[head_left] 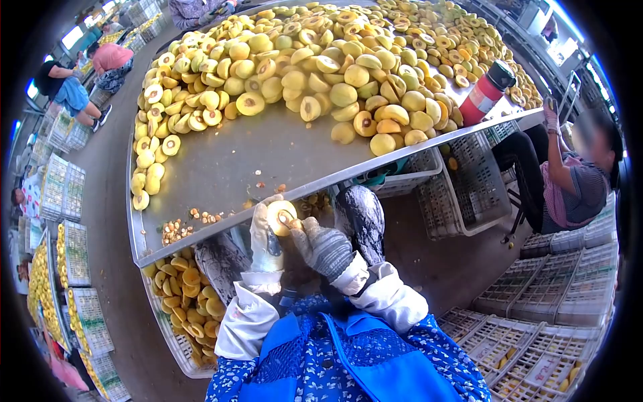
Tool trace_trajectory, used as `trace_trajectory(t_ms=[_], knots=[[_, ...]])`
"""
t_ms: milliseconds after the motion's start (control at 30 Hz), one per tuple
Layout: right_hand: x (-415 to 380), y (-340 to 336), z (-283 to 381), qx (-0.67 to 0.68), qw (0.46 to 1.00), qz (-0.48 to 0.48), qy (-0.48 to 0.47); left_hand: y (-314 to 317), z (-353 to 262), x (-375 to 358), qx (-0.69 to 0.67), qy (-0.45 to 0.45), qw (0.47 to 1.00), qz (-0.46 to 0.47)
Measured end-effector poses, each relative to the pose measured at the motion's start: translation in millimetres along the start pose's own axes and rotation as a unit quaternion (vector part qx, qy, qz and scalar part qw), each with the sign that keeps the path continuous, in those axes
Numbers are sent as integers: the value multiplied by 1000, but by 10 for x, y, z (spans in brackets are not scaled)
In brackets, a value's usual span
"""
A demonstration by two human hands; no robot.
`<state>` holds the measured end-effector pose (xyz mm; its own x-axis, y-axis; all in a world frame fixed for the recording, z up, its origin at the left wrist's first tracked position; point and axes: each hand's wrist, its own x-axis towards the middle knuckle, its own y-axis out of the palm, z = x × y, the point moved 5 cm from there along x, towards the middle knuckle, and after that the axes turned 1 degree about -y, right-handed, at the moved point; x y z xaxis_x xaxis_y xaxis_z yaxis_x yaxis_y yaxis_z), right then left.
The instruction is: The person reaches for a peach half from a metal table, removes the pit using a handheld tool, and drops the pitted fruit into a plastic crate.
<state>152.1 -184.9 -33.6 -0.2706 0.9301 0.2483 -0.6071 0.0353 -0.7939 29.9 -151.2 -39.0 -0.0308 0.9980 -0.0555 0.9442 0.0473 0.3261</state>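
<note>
My left hand (263, 238), in a pale glove, grips a yellow peach half (278, 216) with its cut face turned up, just off the table's near edge. My right hand (323, 248), in a grey glove, is closed, with thumb and fingertips at the brown centre of that half. Whether a small tool is in those fingers is hidden. Ahead, a large heap of yellow peach halves (288, 74) covers the far part of the metal table (248, 151). Brown pits (175, 231) lie in the table's near left corner.
A crate of peach halves (191, 301) stands below the table at my left. On the table's right side is a red bottle (479, 102). White crates (462, 194) sit under and beside the table. A seated co-worker (569, 167) is at the right; other people work further off.
</note>
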Motion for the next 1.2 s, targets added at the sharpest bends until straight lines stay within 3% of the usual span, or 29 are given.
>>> trace_trajectory(t_ms=[133,300,433,500,567,633,667,767,800,867,900,933,967,1000,1033,1067,1167,1200], knots=[[-2,-27,5,71,992,25,97,32,-16,-78,74,49,994,-61],[-11,-12,10,34,994,59,89,-24,49,-118,93,84,989,-79],[-18,-37,-25,30,986,145,71,-61,112,-149,60,13,996,-62],[-39,-175,36,14,989,143,24,-14,50,-182,61,-11,996,-59],[-53,-213,-23,43,979,197,0,4,54,-129,174,-17,984,33],[-115,-87,-184,128,948,291,14,-8,141,-92,247,-56,956,146],[-150,-87,-196,342,903,246,84,-38,187,-76,238,-83,957,144],[-246,284,-289,523,829,144,134,50,-69,-139,136,-72,988,30],[-263,298,-167,598,706,218,310,44,-66,-173,89,-45,995,-23],[-289,497,-201,602,717,249,248,-31,147,-204,-38,-2,995,-95],[-327,610,-112,657,647,268,280,-51,130,-217,-90,19,990,-108],[-315,618,-68,613,732,248,167,-137,113,-222,-44,-9,987,-153],[-319,614,-26,554,805,204,63,-182,57,-247,-31,-50,991,-123],[-395,554,44,710,617,290,175,-189,34,-246,-24,-33,994,-105],[-475,517,145,810,382,351,273,-181,13,-241,-18,-15,996,-85],[-450,534,134,805,411,331,270,-177,13,-241,-14,-9,996,-87],[-368,432,160,829,382,311,264,-104,18,-215,-41,-5,997,-69],[-385,545,93,841,367,344,198,-78,14,-213,-68,-16,996,-46]])
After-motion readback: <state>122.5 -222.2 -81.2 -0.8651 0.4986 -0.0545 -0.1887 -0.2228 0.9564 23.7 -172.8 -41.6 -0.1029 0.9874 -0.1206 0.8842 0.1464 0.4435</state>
